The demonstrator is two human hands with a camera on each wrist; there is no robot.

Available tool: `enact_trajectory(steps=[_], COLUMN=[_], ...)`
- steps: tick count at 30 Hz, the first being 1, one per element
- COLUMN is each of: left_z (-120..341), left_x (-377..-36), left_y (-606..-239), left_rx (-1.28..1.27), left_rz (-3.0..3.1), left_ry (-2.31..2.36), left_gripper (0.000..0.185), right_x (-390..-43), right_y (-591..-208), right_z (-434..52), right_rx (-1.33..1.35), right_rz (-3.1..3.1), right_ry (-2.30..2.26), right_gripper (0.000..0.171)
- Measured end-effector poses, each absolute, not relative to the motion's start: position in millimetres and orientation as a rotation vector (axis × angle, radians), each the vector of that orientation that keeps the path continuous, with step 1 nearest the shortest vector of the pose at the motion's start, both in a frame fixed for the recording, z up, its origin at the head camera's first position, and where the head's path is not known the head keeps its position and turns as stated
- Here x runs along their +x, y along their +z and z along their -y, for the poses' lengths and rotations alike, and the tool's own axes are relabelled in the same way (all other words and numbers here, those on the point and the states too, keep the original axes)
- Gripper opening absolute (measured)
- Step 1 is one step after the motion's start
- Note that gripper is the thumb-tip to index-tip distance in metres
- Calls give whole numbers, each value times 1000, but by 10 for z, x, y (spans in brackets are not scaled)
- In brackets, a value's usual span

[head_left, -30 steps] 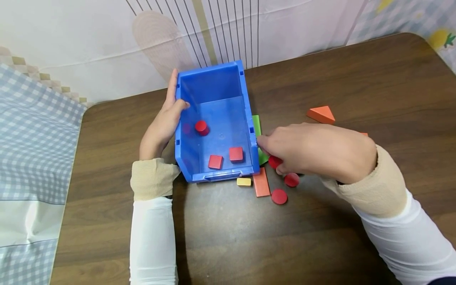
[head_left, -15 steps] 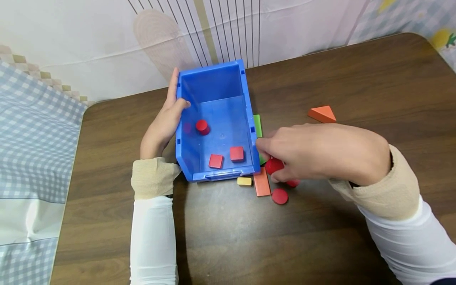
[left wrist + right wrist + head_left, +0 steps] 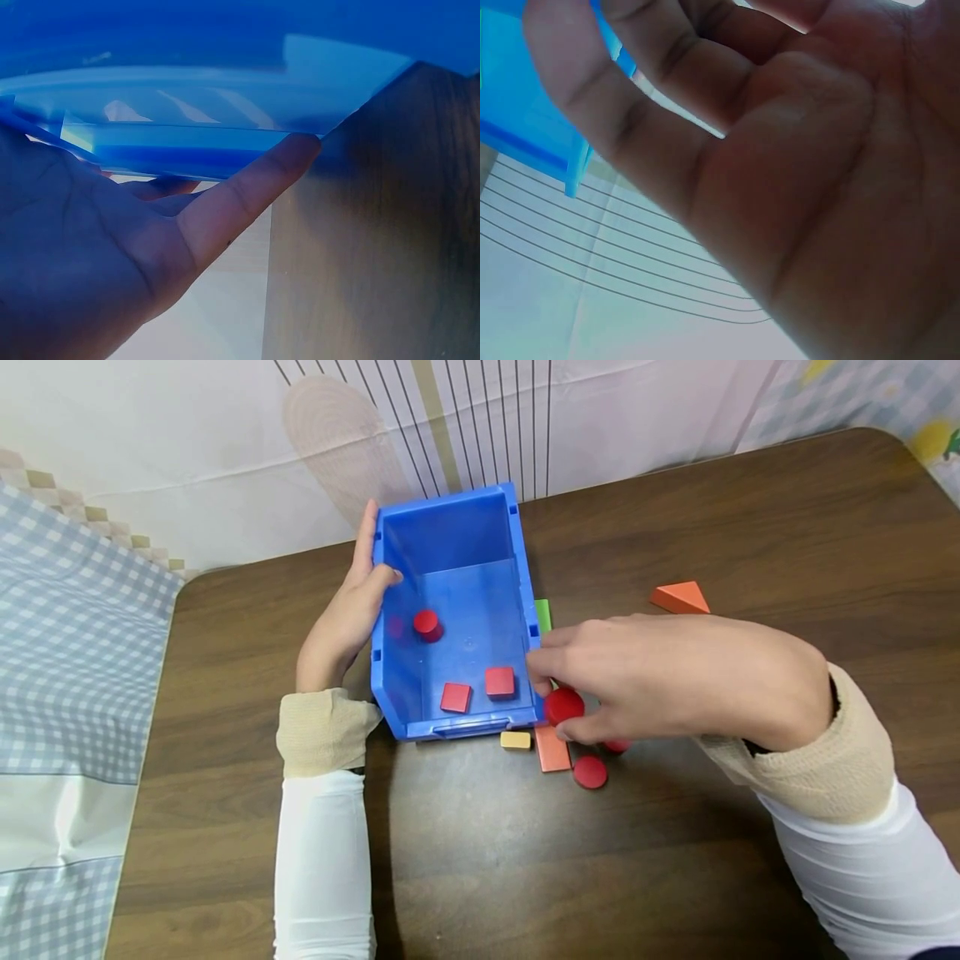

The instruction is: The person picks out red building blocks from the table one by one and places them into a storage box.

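Observation:
A blue bin (image 3: 457, 527) stands on the brown table (image 3: 675, 510). My left hand (image 3: 347, 614) grips the bin's left wall, thumb hooked over the rim; the left wrist view shows its fingers (image 3: 247, 191) flat against the blue wall (image 3: 225, 90). My right hand (image 3: 667, 677) pinches a red round block (image 3: 563, 705) just outside the bin's right wall, lifted off the table. Inside the bin lie a red cylinder (image 3: 426, 624) and two red square blocks (image 3: 499, 682) (image 3: 454, 697). The right wrist view shows only my palm (image 3: 817, 187) and a bit of the bin (image 3: 525, 127).
Loose blocks lie by the bin's front right corner: a yellow one (image 3: 514, 740), an orange bar (image 3: 552, 749), a red disc (image 3: 589, 772), another red piece (image 3: 617, 746) under my hand, a green bar (image 3: 542, 612). An orange triangle (image 3: 679, 597) sits further right. A checked cloth (image 3: 67, 635) borders the table's left.
My right hand has picked the red round block up from the table and moved it left, close to the bin's right wall. The left hand and bin have not moved.

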State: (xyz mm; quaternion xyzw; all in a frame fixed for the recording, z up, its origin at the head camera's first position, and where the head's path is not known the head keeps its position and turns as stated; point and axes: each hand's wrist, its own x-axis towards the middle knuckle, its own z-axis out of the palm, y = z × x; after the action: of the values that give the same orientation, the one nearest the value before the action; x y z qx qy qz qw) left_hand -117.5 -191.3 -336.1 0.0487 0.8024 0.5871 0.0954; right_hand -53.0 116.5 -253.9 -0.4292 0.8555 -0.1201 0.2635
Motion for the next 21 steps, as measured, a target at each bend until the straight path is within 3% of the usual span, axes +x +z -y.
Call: enact_trajectory(steps=[13,21], left_z=[1919,1914], left_x=[-1175,-1173], left_y=[-3368,-3363], left_rx=[150,151], left_rz=[-2381,-2387], left_ry=[1739,1734], left_gripper=[85,84], right_x=[-531,-536], right_y=[-2507,-2504], right_z=[-1145,-1078], right_rx=[-1308,-1354], right_rz=[-2391,-2465], right_ry=[-302,-359], right_gripper=[17,24])
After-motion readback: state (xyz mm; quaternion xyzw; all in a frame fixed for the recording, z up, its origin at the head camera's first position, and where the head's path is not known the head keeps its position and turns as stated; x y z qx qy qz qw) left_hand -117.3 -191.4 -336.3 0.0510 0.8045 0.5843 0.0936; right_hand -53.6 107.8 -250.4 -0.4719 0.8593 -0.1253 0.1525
